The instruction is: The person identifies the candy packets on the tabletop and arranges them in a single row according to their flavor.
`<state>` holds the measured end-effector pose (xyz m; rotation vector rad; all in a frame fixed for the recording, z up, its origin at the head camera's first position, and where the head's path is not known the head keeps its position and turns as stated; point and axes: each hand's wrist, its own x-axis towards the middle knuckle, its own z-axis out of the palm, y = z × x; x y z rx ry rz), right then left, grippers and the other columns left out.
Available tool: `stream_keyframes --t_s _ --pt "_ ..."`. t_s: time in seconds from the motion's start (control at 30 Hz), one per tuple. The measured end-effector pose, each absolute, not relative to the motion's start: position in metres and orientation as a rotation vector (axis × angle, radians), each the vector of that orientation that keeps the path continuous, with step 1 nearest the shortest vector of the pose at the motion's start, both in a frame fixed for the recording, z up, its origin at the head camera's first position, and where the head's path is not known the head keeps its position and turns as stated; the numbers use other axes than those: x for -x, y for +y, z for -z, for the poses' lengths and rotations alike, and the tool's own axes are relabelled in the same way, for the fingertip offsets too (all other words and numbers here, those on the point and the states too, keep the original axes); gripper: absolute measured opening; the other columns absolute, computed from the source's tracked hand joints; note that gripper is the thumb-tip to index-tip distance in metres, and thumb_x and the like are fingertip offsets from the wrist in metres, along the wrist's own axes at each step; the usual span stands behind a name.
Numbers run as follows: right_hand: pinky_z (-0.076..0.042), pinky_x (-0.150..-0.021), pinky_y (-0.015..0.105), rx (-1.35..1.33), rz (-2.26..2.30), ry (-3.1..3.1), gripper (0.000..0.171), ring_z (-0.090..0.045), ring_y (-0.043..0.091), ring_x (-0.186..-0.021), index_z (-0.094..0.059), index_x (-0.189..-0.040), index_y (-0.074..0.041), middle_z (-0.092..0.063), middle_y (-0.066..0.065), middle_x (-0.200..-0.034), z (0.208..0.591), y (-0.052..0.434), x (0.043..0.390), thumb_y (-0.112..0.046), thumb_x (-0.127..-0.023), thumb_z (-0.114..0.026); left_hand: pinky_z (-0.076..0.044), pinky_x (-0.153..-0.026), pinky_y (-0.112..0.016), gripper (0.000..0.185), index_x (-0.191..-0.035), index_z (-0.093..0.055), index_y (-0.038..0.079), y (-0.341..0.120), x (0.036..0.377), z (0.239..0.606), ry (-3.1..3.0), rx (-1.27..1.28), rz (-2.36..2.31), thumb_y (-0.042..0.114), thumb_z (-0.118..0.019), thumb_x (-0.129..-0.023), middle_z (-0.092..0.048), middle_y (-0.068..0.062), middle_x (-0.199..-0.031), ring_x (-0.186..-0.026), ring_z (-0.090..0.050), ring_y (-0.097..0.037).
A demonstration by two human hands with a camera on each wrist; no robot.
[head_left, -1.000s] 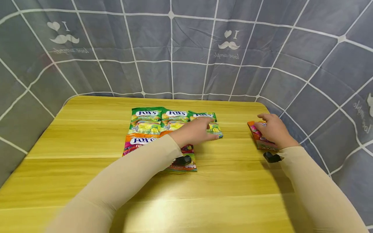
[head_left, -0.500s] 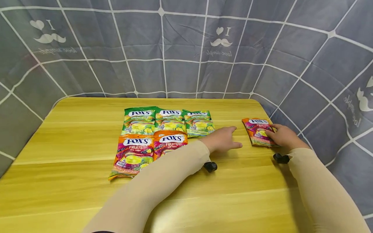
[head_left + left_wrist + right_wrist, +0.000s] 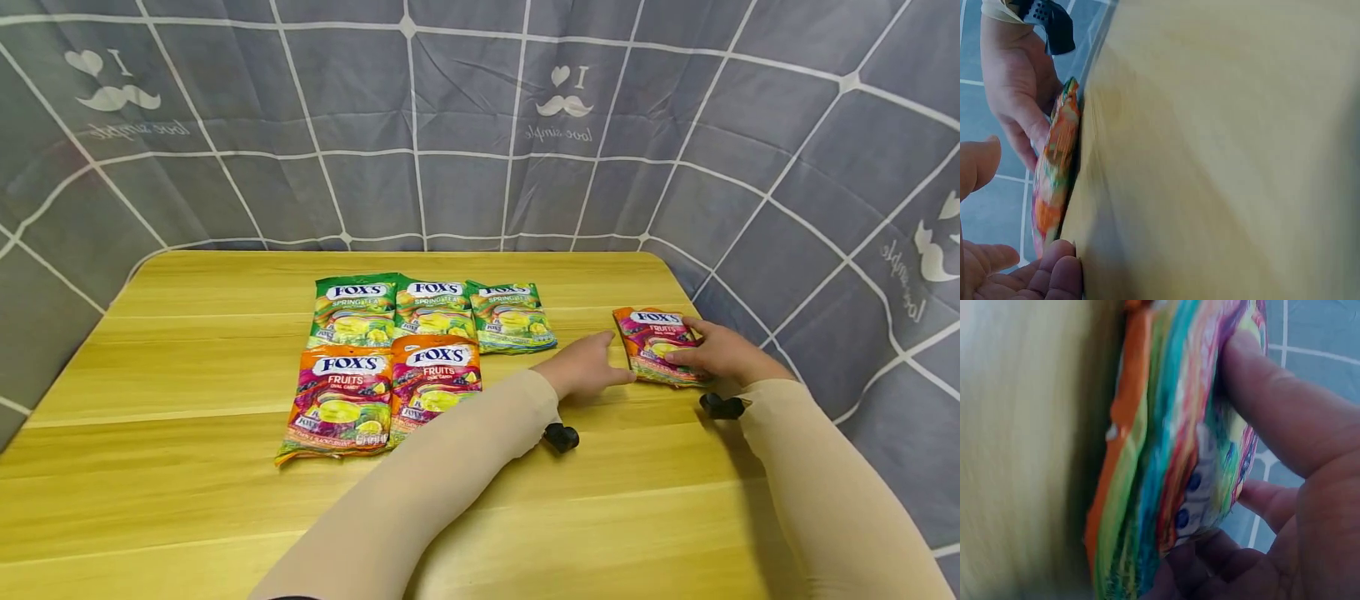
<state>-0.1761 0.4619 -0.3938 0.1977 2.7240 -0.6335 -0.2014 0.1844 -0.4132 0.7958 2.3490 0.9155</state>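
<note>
My right hand (image 3: 723, 354) grips the right side of an orange and purple Fox's Fruits candy bag (image 3: 651, 340) lying at the table's right side. In the right wrist view its thumb (image 3: 1272, 394) presses the bag's face, with fingers curled at the edge. My left hand (image 3: 587, 365) hovers low by the bag's left edge, fingers loosely extended, holding nothing. In the left wrist view, its fingertips (image 3: 1060, 275) are near the bag's end; whether they touch it I cannot tell. Two more Fruits bags (image 3: 337, 408) lie left, the second partly behind my left sleeve.
Three green Fox's Spring Tea bags (image 3: 512, 318) lie in a row behind the left Fruits bags. The wooden table (image 3: 187, 375) ends at a grey curtain (image 3: 465, 200) with white lines, which rises at the back and both sides.
My left hand has moved right, from over the left bags to beside the right-hand candy bag. My right hand stays on that bag, its thumb now farther over the face. The head view has turned slightly right.
</note>
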Motion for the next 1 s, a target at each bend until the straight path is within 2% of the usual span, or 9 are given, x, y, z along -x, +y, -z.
stream_keyframes --t_s 0.17,0.3,0.67,0.87,1.0 --pt "-0.048 -0.099 0.05 -0.143 0.672 2.722 0.11 -0.054 0.043 -0.115 -0.017 -0.165 0.005 -0.051 0.038 -0.144 0.396 0.451 0.174 -0.051 -0.093 -0.078 -0.035 -0.127 -0.033 0.09 -0.169 -0.024 0.017 0.192 0.197 0.413 2.307 -0.8 -0.962 0.051 -0.07 -0.1 -0.041 0.0 -0.169 -0.155 -0.041 -0.018" --pt "-0.048 -0.097 0.044 -0.108 0.721 2.736 0.106 -0.055 0.04 -0.115 -0.024 -0.163 0.006 -0.055 0.034 -0.14 0.395 0.442 0.171 -0.046 -0.092 -0.081 -0.038 -0.125 -0.033 0.089 -0.169 -0.026 0.018 0.194 0.197 0.413 2.28 -0.809 -0.987 0.049 -0.071 -0.099 -0.045 -0.002 -0.166 -0.151 -0.045 -0.018" --pt "-0.051 -0.097 0.049 -0.098 0.657 2.832 0.097 -0.059 0.04 -0.113 -0.035 -0.158 0.009 -0.059 0.033 -0.139 0.373 0.423 0.164 -0.042 -0.091 -0.082 -0.042 -0.121 -0.035 0.076 -0.163 -0.04 0.021 0.191 0.196 0.41 2.268 -0.825 -1.125 0.044 -0.073 -0.099 -0.05 -0.003 -0.161 -0.143 -0.052 -0.019" --pt "-0.054 -0.082 0.029 -0.054 0.753 2.845 0.09 -0.065 0.029 -0.103 -0.037 -0.159 0.005 -0.063 0.03 -0.135 0.351 0.407 0.159 -0.039 -0.095 -0.08 -0.047 -0.117 -0.035 0.073 -0.163 -0.04 0.017 0.177 0.195 0.393 2.333 -0.843 -1.169 0.04 -0.071 -0.101 -0.051 -0.006 -0.159 -0.137 -0.056 -0.019" --pt "-0.054 -0.075 0.023 -0.012 0.832 2.86 0.086 -0.067 0.019 -0.093 -0.039 -0.16 0.002 -0.067 0.026 -0.131 0.341 0.391 0.16 -0.039 -0.096 -0.079 -0.054 -0.105 -0.036 0.077 -0.166 -0.032 0.013 0.158 0.199 0.379 2.285 -0.753 -1.319 0.035 -0.07 -0.103 -0.059 -0.01 -0.149 -0.119 -0.065 -0.02"
